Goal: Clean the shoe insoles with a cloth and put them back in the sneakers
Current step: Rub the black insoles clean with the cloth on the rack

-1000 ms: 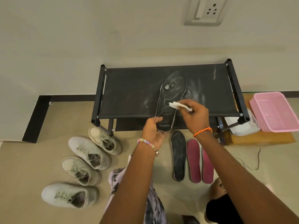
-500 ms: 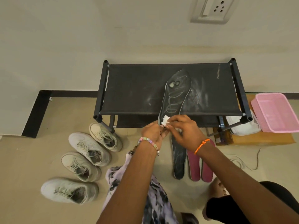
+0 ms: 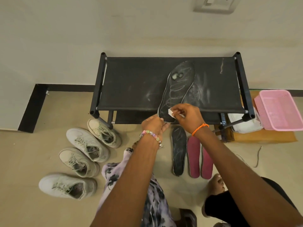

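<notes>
four insoles are counted in all. one black insole point(image 3: 177, 89), marked with pale chalky streaks, is laid lengthwise on the top of a black shoe rack point(image 3: 131, 82), its heel end overhanging the rack's front edge. that heel end is pinched by the left hand point(image 3: 153, 124), whose fingers are closed around its edge; a beaded bracelet point(image 3: 151, 134) is worn on that wrist. a small white cloth point(image 3: 171, 113) is gripped between the thumb and fingertips of the right hand point(image 3: 188, 117) and is pressed to the insole near the heel; an orange thread band point(image 3: 200, 128) is worn on that wrist. a second black insole point(image 3: 178, 149), also streaked, is laid flat on the floor just below the rack. two maroon insoles point(image 3: 199, 157) are laid side by side, touching, just to the right of it. four pale sneakers point(image 3: 85, 151) are set on the floor to the left, well apart from the insoles, laces up and openings visible. a pink plastic basket point(image 3: 278, 108) is placed on a brown box point(image 3: 262, 136) to the right of the rack. a wall socket point(image 3: 214, 4) is noted above.
</notes>
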